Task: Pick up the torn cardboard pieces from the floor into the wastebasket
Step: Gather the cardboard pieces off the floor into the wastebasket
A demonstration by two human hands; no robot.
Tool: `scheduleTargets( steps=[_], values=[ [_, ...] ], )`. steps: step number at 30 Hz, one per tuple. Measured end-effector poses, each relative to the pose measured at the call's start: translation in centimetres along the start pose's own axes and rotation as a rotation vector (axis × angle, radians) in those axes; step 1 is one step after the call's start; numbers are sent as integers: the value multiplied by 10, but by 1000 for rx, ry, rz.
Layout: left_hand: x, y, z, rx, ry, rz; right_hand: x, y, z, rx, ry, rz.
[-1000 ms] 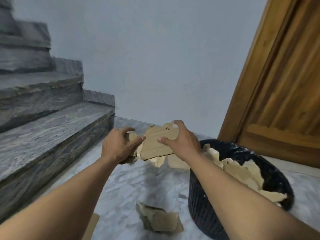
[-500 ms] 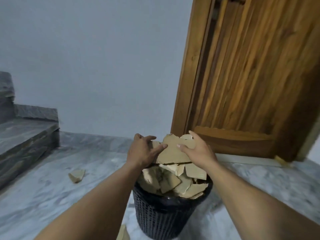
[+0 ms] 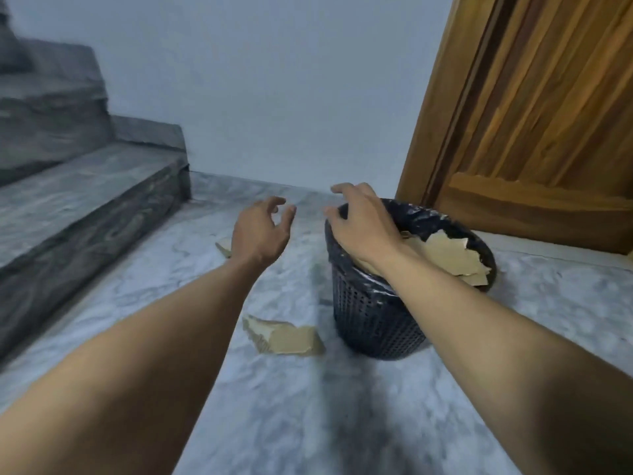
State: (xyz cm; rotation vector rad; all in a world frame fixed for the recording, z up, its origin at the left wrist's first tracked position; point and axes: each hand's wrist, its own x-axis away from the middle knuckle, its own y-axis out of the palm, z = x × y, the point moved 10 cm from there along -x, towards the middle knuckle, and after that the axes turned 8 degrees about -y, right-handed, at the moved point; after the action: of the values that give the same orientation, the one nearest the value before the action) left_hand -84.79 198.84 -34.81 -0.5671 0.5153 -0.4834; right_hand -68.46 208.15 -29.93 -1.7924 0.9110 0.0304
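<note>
My left hand (image 3: 260,231) hovered loosely spread and empty above the floor (image 3: 308,406); my right hand (image 3: 359,228), equally empty, hung over the wastebasket (image 3: 373,323) holding cardboard pieces (image 3: 448,258).

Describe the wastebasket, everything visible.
The wastebasket is a round, dark, perforated bin, plastic by its look, with a dark liner showing at the rim. It stands upright on the marbled floor near the wooden door, holding torn cardboard pieces up to its rim. The right hand is over its left rim; contact is unclear.
</note>
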Motion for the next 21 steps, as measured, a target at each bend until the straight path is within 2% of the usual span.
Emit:
scheduleTargets(
  steps=[3, 5, 7, 10, 13, 17, 21],
  values=[
    [14, -25, -91, -134, -99, 34, 10, 57, -39, -38, -108, 9],
    [28, -36, -153, -260, -183, 18, 23, 102, -53, -55, -159, -71],
    [43, -37, -214, -401, -284, -69, 41, 151, -53, -75, -181, -193],
    [67, -23, -292, -580, -406, -290, 70, 225, -17, -13, -67, -401],
    [87, -2, -339, -715, -354, -447, 101, 286, 35, 131, 78, -625],
    [90, 27, -366, -673, -313, -432, 118, 338, 63, 182, 118, -738],
    [31, 51, -354, -451, -286, -326, 90, 367, 66, 188, 74, -647]
  ],
)
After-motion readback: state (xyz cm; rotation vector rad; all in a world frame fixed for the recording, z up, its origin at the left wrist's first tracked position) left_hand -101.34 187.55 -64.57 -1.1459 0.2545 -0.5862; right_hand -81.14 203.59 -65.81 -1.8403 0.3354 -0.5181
